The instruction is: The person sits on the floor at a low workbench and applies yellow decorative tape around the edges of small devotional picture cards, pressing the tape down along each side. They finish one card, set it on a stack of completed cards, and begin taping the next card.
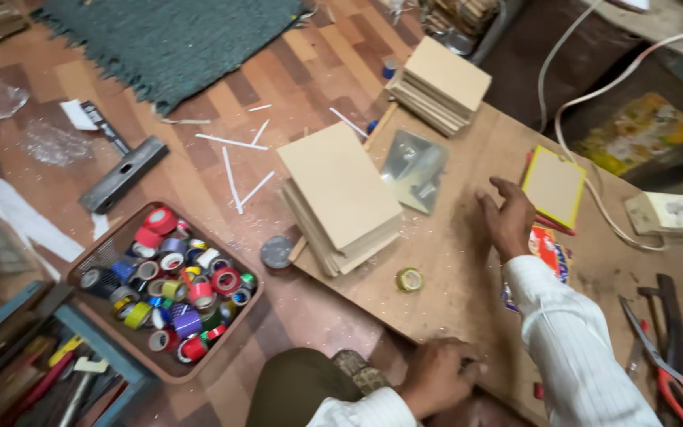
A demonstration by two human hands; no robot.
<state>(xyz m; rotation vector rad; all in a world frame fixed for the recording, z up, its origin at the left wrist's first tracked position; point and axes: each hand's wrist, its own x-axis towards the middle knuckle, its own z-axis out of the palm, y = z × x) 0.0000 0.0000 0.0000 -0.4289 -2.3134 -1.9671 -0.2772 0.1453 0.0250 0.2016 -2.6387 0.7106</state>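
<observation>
Yellow-edged board [553, 187] lies flat at the table's [452, 277] far right side, long axis running away from the person; a clear packet [414, 168] sits beyond, between two board stacks. Right hand [507, 220] hovers just beside it, palm down, fingers spread, empty. Left hand [439, 376] rests curled at the near table edge; grasp cannot be told.

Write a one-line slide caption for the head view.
Right hand open over a low wooden board beside stacked panels; left hand at its edge; tape rolls nearby.

Matt wooden boards [340, 187], glossy tape rolls [169, 281] (probably plastic), woolly rug [169, 39].
</observation>
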